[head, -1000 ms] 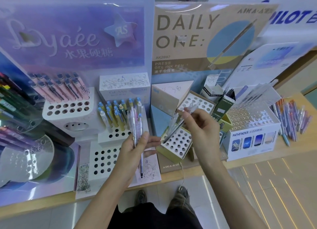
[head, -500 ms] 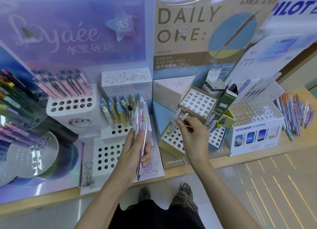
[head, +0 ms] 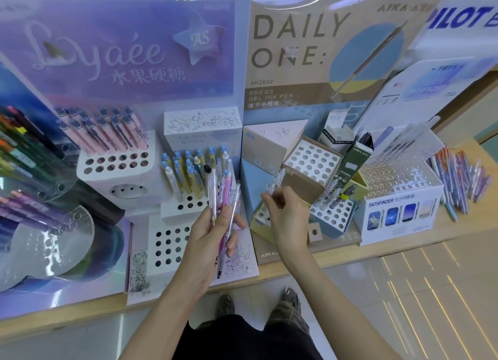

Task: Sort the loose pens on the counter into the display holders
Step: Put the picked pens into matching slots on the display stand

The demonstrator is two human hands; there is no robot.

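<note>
Midway along a stationery display, a bunch of clear and pink-barrelled pens [head: 224, 195] was gripped in the left hand [head: 213, 235]. The fingers were curled round the barrels, with the tips pointed toward six o'clock and the clickers toward twelve. A single clear plastic pen [head: 275, 183] was pinched between thumb and fingertips of the right hand [head: 289, 219]. Its upper end was tilted toward one o'clock above a yellow-edged cardboard holder with a white perforated top [head: 258, 219]. Whether its tip had entered a hole could not be told, as the lower end was hidden by the hand.

A heap of loose purple, blue and orange patterned pens [head: 458, 176] was seen lying on the pale wooden counter [head: 463, 225]. It lay at three o'clock from the right hand, just beyond a white box printed PATHFINDER [head: 398, 211]. Blue-capped yellow and white pens [head: 188, 171] were stood in a stepped white holder [head: 172, 241] at twelve o'clock from the left hand. Pink pens with dark caps [head: 107, 133] were racked at ten o'clock.
</note>
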